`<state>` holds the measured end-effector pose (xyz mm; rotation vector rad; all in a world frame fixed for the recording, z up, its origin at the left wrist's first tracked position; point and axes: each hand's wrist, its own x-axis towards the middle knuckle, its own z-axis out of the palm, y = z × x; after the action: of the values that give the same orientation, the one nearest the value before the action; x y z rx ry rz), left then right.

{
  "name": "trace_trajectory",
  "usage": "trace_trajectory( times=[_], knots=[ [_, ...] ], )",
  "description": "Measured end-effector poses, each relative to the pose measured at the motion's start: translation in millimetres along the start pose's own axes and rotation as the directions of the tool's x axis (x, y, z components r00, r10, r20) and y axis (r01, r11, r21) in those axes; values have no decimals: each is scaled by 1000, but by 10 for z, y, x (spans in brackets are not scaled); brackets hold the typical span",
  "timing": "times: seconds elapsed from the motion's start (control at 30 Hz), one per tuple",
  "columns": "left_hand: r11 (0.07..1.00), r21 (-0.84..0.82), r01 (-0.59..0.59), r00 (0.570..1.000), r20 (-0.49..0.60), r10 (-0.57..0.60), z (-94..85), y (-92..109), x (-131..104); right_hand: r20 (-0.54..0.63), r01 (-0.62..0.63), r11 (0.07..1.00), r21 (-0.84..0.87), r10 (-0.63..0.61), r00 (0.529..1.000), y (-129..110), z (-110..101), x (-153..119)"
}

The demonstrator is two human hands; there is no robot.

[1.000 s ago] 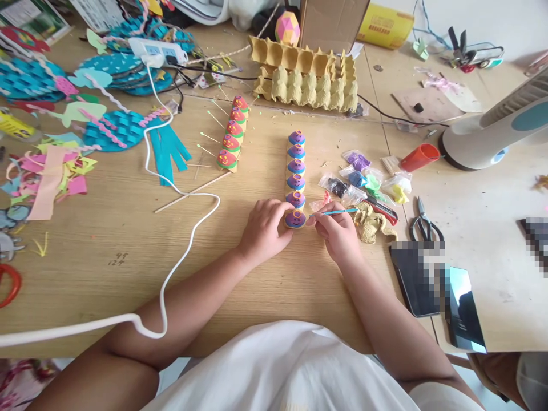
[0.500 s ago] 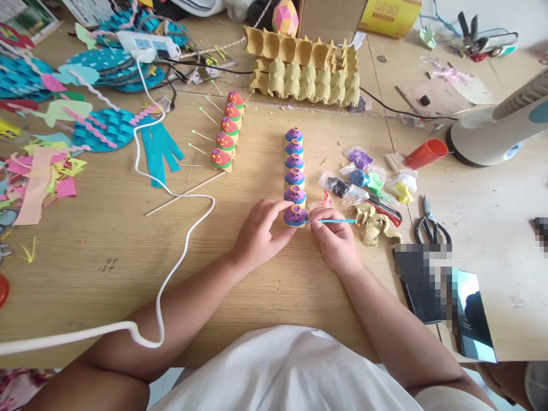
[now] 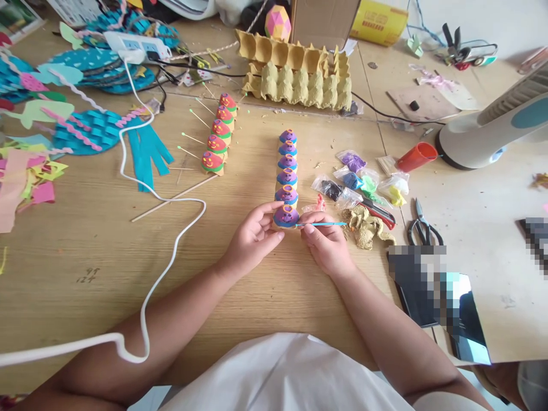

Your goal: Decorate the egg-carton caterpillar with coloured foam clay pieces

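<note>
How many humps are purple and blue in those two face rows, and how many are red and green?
Purple-and-blue humps: 6
Red-and-green humps: 5
Total: 11

Site: craft workspace — wooden table (image 3: 180, 319); egg carton (image 3: 299, 83) at 12 o'clock, paper scraps (image 3: 43, 192) at 9, bagged coloured material (image 3: 353, 180) at 2 — scissors (image 3: 422, 221) at 3.

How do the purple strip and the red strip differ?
The purple strip shows six bumps; the red strip shows five. Green-tipped sticks jut outward along the red strip, while none show along the purple strip. The left hand touches the purple strip; no hand touches the red strip. Both bear small faces.
</note>
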<state>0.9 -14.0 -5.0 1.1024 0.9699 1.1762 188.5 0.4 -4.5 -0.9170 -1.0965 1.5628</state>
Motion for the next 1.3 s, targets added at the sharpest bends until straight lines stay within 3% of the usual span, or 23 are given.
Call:
trace_trajectory(
  times=[0.2,0.37,0.77,1.3],
  knots=[
    [911,-380,161,980,-45,-192,24,46,30,-25,35,999,9,-35,999,33,-31,24],
    [821,-527,218,961,-29,-274,40,61,45,-21,115,992,-47,-116,993,43,-25,34],
    [789,-556,262,951,11,-309,34,62,48,-18,197,972,-130,-201,979,15,-6,56],
    [783,-563,265,953,26,-303,34,67,43,-24,125,990,-66,-127,992,61,-22,73]
  ],
)
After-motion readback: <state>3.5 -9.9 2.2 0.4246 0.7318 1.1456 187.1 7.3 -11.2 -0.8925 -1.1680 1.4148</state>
